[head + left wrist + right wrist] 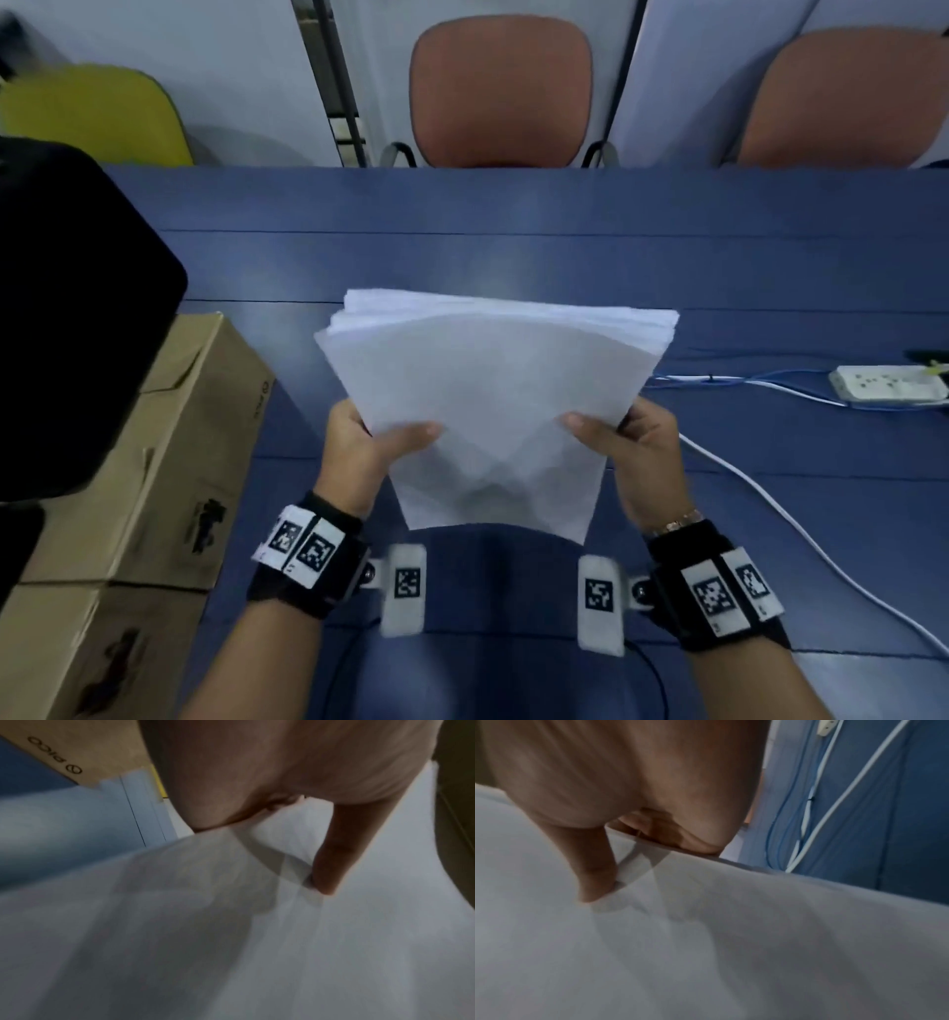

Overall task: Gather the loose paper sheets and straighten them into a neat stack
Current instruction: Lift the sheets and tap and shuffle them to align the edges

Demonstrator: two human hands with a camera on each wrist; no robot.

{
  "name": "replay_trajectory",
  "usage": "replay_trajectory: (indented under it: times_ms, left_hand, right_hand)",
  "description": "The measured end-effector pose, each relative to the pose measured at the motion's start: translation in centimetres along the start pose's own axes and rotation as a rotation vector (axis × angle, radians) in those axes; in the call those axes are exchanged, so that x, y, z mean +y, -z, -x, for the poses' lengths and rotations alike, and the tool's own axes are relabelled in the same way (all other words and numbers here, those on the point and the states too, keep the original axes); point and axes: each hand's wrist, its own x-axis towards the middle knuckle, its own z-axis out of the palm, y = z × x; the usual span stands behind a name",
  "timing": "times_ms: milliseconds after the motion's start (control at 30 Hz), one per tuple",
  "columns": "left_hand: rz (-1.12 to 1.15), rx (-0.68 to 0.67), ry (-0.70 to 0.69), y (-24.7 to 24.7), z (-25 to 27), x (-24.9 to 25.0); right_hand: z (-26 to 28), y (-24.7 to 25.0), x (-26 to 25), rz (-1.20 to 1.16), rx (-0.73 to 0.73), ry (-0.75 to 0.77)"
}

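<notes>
A thick bundle of white paper sheets [493, 390] is held up above the blue table [513, 246], tilted away from me, its far edges slightly fanned. My left hand [369, 442] grips the bundle's left side, thumb on top and fingers underneath. My right hand [621, 437] grips the right side the same way. In the left wrist view the thumb [331, 862] presses on the top sheet of the paper [231, 943]. In the right wrist view the thumb [595, 878] lies on the paper [731, 943], with fingers curled under the edge.
Cardboard boxes [154, 462] stand at the left, with a black object [67, 308] above them. A white power strip [888, 389] with blue and white cables [760, 493] lies at the right. Chairs [500, 92] stand beyond the table's far edge.
</notes>
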Motion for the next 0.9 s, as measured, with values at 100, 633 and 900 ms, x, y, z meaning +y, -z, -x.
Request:
replay_trajectory:
  times_ms: [100,633,900]
  left_hand:
    - [0.031,0.038,0.009,0.5,0.9,-2.0]
    - [0.12,0.118,-0.099,-2.2,0.7,0.1]
    - [0.16,0.08,-0.253,-2.3,0.8,2.5]
  right_hand:
    - [0.4,0.7,1.1,0.004,-0.038,-0.066]
    - [0.6,-2.3,-1.0,0.032,0.198,0.071]
    - [1.1,-0.9,-1.6,0.063,0.162,0.189]
